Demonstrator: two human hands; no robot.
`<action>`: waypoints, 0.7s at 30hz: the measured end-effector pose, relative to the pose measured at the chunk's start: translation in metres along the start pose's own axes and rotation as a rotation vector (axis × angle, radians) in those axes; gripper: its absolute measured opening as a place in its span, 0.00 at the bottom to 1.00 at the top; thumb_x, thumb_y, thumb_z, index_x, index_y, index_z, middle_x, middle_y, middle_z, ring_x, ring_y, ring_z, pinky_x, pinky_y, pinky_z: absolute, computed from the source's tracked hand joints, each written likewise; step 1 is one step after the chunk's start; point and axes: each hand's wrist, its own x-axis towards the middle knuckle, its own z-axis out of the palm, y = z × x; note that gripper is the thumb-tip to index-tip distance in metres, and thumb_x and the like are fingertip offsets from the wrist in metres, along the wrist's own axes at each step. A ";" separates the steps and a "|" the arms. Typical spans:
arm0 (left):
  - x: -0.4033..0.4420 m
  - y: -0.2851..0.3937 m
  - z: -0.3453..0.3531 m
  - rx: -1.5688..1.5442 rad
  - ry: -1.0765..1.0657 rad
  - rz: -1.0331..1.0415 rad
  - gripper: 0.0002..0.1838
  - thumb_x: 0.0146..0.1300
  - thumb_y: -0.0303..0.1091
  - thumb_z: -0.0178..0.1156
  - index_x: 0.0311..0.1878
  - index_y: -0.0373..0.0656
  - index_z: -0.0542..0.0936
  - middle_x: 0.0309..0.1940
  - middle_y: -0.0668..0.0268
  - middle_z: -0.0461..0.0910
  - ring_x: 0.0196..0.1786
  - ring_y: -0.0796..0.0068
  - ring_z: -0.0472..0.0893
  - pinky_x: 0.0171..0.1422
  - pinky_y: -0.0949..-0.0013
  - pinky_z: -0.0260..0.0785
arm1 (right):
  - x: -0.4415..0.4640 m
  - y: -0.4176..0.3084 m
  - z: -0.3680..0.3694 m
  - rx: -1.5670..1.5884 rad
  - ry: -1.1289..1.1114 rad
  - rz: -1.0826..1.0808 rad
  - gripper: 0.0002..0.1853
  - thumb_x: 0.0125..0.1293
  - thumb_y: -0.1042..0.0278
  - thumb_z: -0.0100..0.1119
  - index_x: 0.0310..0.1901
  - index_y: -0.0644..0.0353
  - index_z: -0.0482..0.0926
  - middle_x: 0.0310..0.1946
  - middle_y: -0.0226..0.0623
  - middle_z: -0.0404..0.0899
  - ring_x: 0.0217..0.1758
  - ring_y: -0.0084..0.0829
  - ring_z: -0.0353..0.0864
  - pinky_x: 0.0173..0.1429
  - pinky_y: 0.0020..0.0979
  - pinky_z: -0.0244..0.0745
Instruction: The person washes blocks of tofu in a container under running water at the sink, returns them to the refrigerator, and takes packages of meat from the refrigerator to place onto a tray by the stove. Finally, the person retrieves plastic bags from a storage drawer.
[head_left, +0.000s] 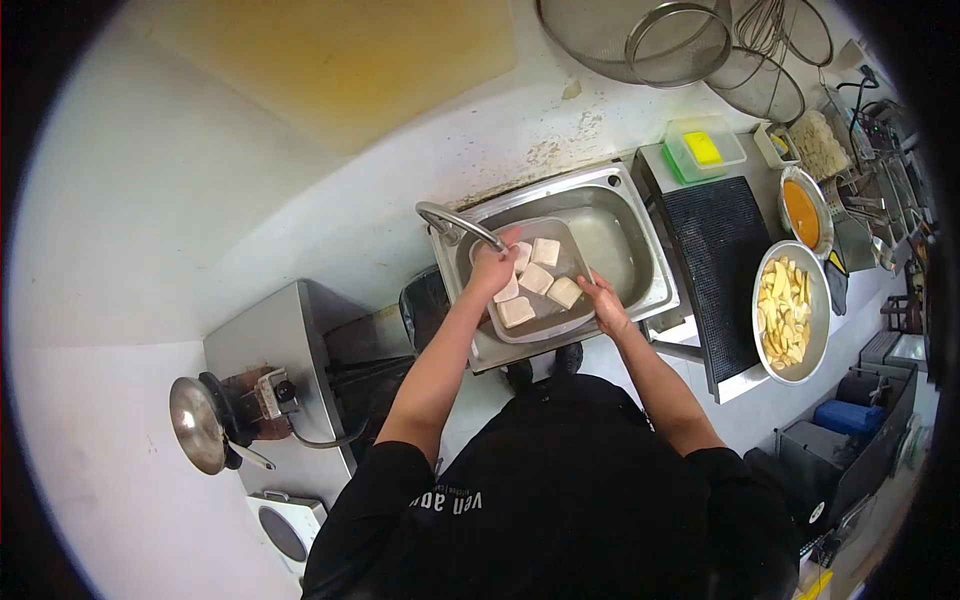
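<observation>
A translucent plastic tub (543, 327) with several pale square blocks (537, 278) in it rests in the metal sink (655, 265). My left hand (494, 268) is at the tub's left side, under the end of the curved faucet (460, 217), beside the blocks; its fingers are partly hidden, and what they hold, if anything, I cannot make out. At the right, my right hand (605, 303) is closed on the tub's rim, thumb and fingers around the edge.
Right of the sink lies a black ribbed mat (712, 270). Beyond it are a bowl of yellow pieces (785, 312), an orange-filled bowl (802, 214) and a box with a yellow sponge (703, 148). A wok (198, 425) stands far left. Strainers (680, 45) hang above.
</observation>
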 end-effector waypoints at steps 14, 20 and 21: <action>-0.011 0.003 0.059 0.249 0.150 -0.054 0.32 0.57 0.33 0.57 0.65 0.38 0.58 0.49 0.41 0.74 0.51 0.45 0.75 0.56 0.54 0.67 | -0.007 -0.020 -0.036 -0.187 0.022 -0.069 0.26 0.65 0.63 0.56 0.63 0.61 0.67 0.54 0.36 0.74 0.57 0.27 0.69 0.61 0.27 0.62; -0.028 0.014 0.054 0.233 0.118 -0.246 0.27 0.58 0.28 0.53 0.62 0.37 0.62 0.51 0.43 0.73 0.52 0.47 0.75 0.58 0.55 0.66 | -0.007 -0.024 -0.034 -0.127 -0.001 -0.022 0.25 0.66 0.63 0.55 0.62 0.62 0.67 0.55 0.36 0.73 0.56 0.26 0.71 0.61 0.27 0.64; -0.032 -0.001 0.049 0.302 0.182 -0.081 0.22 0.59 0.27 0.53 0.58 0.37 0.67 0.48 0.45 0.76 0.50 0.49 0.77 0.55 0.56 0.69 | -0.006 -0.023 -0.036 -0.126 -0.002 -0.021 0.25 0.66 0.63 0.55 0.62 0.62 0.67 0.55 0.36 0.73 0.56 0.26 0.71 0.61 0.27 0.64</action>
